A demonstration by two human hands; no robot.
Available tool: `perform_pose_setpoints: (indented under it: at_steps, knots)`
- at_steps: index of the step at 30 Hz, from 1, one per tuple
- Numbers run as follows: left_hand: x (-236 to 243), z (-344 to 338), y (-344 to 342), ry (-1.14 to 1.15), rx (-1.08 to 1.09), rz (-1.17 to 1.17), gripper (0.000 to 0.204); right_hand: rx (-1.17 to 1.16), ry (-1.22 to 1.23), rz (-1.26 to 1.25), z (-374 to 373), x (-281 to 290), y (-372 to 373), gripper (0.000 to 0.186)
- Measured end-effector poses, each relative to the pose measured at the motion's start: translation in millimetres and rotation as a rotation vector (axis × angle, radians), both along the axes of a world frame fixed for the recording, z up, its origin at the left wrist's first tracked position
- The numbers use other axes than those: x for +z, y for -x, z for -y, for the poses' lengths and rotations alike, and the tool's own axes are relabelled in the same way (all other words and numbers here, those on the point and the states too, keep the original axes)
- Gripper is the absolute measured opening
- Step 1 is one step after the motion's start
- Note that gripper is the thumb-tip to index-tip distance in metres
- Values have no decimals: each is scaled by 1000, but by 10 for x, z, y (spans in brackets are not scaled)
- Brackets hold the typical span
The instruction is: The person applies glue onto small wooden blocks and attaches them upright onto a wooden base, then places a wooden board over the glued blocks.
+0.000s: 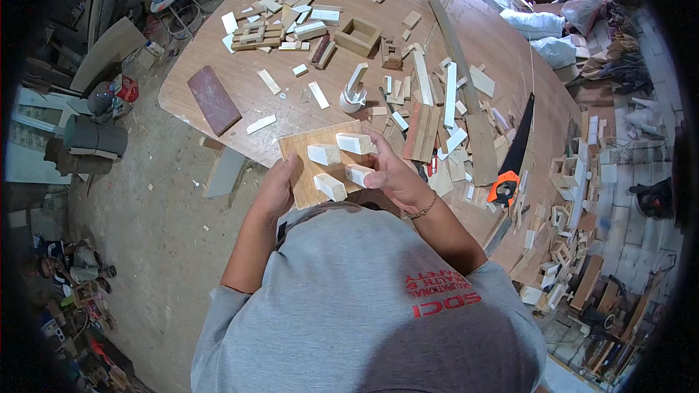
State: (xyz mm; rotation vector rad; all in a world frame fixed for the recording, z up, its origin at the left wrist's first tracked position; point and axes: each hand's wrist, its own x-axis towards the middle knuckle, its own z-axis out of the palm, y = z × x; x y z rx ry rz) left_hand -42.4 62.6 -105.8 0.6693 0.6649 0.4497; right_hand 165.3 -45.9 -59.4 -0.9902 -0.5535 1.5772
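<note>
Close in front of my chest I hold a thin wooden board (301, 188) with several short pale wooden blocks (324, 154) standing up from its face like stubby legs. My left hand (277, 183) grips the board's left edge, thumb on top. On the opposite side, my right hand (397, 178) is closed round the right edge, its thumb pressed against the near right block (357, 174). The fingers beneath the board are hidden. Just beyond it, a small white glue pot (352, 100) with a wooden stick in it stands on the table.
Wood offcuts (320, 94) and small pieces are strewn over the table (255, 147). A dark red-brown board (213, 100) lies at left, an open wooden box (357, 36) farther back. At right rests a handsaw (513, 156) with an orange handle, beside a long plank (466, 80).
</note>
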Motion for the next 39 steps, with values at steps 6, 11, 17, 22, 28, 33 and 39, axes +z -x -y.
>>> perform_pose_setpoints:
  at_steps: [6, 11, 17, 22, 28, 33, 39]
  knots:
    - [-11, -83, -12, 1, -9, -26, 54, -39, 41, -42, -31, -77, -6, 99]
    - [-2, -128, -45, -12, -6, -7, 53, -84, 25, -91, -66, -11, 3, 98]
    - [-5, -196, -43, 12, -30, -40, 53, -68, 11, -74, -109, -8, -20, 102]
    - [74, -223, -87, 102, -62, -25, 54, 14, -19, 19, -103, -119, -48, 124]
    - [29, -314, -51, 173, -23, 82, 56, -111, -282, 906, -79, -127, -41, 110]
    - [27, -369, -41, 171, -29, 92, 55, -65, -283, 1221, -100, 40, 17, 58]
    - [124, -382, -94, 155, -67, 67, 55, -108, -283, 1270, -105, 16, 22, 34]
